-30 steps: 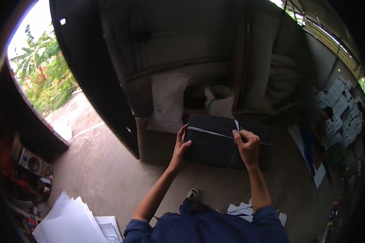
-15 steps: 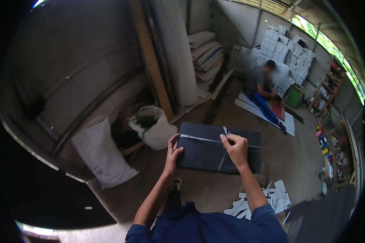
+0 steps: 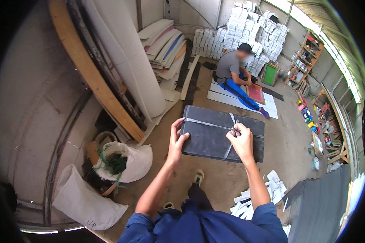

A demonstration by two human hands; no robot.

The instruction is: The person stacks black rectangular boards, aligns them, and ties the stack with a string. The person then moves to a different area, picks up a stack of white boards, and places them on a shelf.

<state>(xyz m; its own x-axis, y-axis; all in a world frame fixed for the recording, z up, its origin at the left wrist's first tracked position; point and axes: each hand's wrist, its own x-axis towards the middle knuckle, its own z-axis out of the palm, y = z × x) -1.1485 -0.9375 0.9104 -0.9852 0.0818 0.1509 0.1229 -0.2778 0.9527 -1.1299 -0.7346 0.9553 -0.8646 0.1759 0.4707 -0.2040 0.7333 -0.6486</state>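
Observation:
In front of my body hangs a flat black bundle [image 3: 205, 139], seemingly stacked corrugated plastic sheets, bound crosswise by a pale strap [image 3: 205, 123]. My left hand [image 3: 177, 141] is closed on the bundle's left edge, its thumb on the top face and the other fingers mostly out of sight. Where the strap crosses, right of the bundle's middle, my right hand [image 3: 242, 142] pinches it with curled fingers. The bundle is held above the floor, tilted slightly down to the right.
A person [image 3: 233, 75] sits ahead on white sheets [image 3: 225, 98], with a red-screened frame [image 3: 255, 93]. White sacks [image 3: 89, 202] stand at left, near leaning boards and rolls. White offcuts [image 3: 251, 202] lie right of my feet; dark corrugated sheets [image 3: 322, 206] are beyond. Bottles [image 3: 307, 117] line the right.
My view has turned and moved forward, so the sacks and leaning boards sit further left. A foot shows ahead of the other. Both hands keep their hold on bundle and strap.

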